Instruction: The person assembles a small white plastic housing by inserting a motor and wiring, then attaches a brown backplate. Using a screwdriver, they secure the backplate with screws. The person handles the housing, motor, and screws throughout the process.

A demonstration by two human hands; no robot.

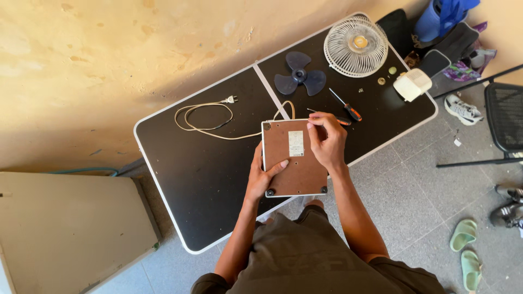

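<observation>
A square brown fan base (300, 169) with black rubber feet lies underside up at the near edge of a black folding table (196, 169). My left hand (260, 175) grips its left side, thumb on the brown panel. My right hand (327, 139) rests on its upper right corner, fingers pinched together at the top edge; whether they hold something small I cannot tell. A white power cord (210, 121) with a plug runs from the base across the table.
On the far half of the table lie a dark blue fan blade (299, 76), a white fan grille (356, 46), an orange-handled screwdriver (346, 106), small round parts and a white motor housing (412, 84). A black chair (504, 117), shoes and green sandals (466, 247) occupy the floor at right; a beige cabinet (71, 228) stands left.
</observation>
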